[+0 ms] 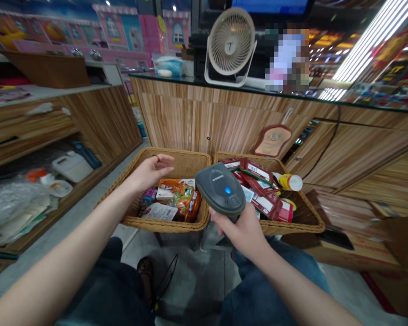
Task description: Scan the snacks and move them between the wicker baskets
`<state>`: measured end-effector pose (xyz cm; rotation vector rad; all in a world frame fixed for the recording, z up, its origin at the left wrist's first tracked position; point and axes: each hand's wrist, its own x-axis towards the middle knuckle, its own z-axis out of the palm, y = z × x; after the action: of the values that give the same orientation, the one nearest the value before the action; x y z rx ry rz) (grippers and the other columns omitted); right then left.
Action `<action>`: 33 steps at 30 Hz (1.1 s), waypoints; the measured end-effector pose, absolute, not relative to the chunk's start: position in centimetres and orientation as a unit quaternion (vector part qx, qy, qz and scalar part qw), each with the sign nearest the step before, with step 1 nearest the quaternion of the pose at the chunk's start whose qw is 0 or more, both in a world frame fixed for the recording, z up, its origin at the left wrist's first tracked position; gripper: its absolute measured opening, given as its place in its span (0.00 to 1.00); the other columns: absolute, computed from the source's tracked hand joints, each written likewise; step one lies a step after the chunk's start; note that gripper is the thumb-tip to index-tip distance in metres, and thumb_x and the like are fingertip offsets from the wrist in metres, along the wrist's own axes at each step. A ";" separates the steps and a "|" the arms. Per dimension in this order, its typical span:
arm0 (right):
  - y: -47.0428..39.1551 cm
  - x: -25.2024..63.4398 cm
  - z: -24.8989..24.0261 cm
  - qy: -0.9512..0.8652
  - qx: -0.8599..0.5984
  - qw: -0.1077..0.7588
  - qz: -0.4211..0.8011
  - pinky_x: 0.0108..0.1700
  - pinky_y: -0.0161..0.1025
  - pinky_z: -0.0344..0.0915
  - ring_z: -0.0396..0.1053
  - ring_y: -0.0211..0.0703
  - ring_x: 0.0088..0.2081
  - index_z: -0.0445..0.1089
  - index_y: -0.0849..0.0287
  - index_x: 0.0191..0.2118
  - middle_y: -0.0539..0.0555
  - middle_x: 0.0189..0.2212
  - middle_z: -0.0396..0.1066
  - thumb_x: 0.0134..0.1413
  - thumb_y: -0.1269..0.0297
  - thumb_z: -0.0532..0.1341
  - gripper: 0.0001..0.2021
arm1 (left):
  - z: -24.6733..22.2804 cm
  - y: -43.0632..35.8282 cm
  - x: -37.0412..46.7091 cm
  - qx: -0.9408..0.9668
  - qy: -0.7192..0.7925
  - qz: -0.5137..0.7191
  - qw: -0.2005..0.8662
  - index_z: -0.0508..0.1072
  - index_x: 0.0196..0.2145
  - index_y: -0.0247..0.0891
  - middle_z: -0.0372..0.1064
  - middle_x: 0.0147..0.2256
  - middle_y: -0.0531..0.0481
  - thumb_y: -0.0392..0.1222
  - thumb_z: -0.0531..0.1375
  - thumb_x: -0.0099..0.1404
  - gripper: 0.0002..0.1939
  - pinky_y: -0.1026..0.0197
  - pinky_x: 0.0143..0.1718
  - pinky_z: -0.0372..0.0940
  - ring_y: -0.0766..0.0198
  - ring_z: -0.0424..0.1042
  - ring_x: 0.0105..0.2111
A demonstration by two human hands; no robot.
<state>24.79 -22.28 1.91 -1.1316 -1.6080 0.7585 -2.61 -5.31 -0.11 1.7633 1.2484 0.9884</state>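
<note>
My right hand [243,226] grips a dark grey barcode scanner [220,188] with a blue light on top, held over the gap between two wicker baskets. Over the left wicker basket [187,157] hovers my left hand [153,172], fingers apart and nothing in them. Beneath it lie an orange snack bag [189,206], an orange and white box [166,188] and a white packet [159,212]. The right wicker basket [313,213] holds several dark red packages [256,170] and a yellow container with a white lid [290,182]. The scanner hides part of both baskets.
A wooden counter [177,113] stands behind the baskets, with a white fan [231,43] on its glass top. A bread-shaped board [274,139] hangs on its front. Left is a shelf with a white jug [71,166]; right, a cardboard box [357,253].
</note>
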 end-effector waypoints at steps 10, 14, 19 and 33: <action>-22.0 24.2 1.4 -0.673 -0.472 0.476 0.312 0.34 0.39 0.73 0.77 0.50 0.32 0.69 0.53 0.28 0.51 0.19 0.71 0.57 0.58 0.66 0.10 | -2.0 -4.2 -4.3 0.862 0.500 -0.027 0.081 0.74 0.64 0.45 0.71 0.64 0.38 0.45 0.66 0.62 0.31 0.38 0.65 0.59 0.40 0.65 0.66; -22.1 24.3 1.4 -0.669 -0.480 0.473 0.313 0.35 0.40 0.74 0.78 0.52 0.33 0.68 0.53 0.27 0.51 0.19 0.72 0.57 0.58 0.66 0.11 | -3.2 -2.0 -3.6 0.858 0.491 -0.141 0.048 0.69 0.69 0.46 0.67 0.66 0.35 0.45 0.69 0.61 0.39 0.37 0.65 0.58 0.38 0.62 0.67; -22.1 24.3 1.5 -0.669 -0.483 0.471 0.312 0.35 0.40 0.74 0.78 0.53 0.34 0.67 0.53 0.26 0.52 0.19 0.72 0.57 0.59 0.65 0.11 | -4.8 0.2 -3.0 0.859 0.479 -0.169 0.064 0.73 0.65 0.47 0.68 0.65 0.33 0.46 0.72 0.58 0.37 0.35 0.63 0.58 0.36 0.63 0.66; -22.1 24.1 1.3 -0.673 -0.481 0.467 0.313 0.34 0.40 0.74 0.79 0.54 0.35 0.68 0.52 0.27 0.51 0.19 0.72 0.56 0.58 0.66 0.10 | -3.2 0.2 -3.7 0.831 0.543 -0.067 0.104 0.74 0.31 0.44 0.80 0.32 0.46 0.65 0.74 0.42 0.28 0.43 0.54 0.61 0.42 0.79 0.42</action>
<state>24.12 -22.05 1.33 -1.1811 -1.6517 0.7677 -3.70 0.22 -3.21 2.4511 1.6006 -0.1962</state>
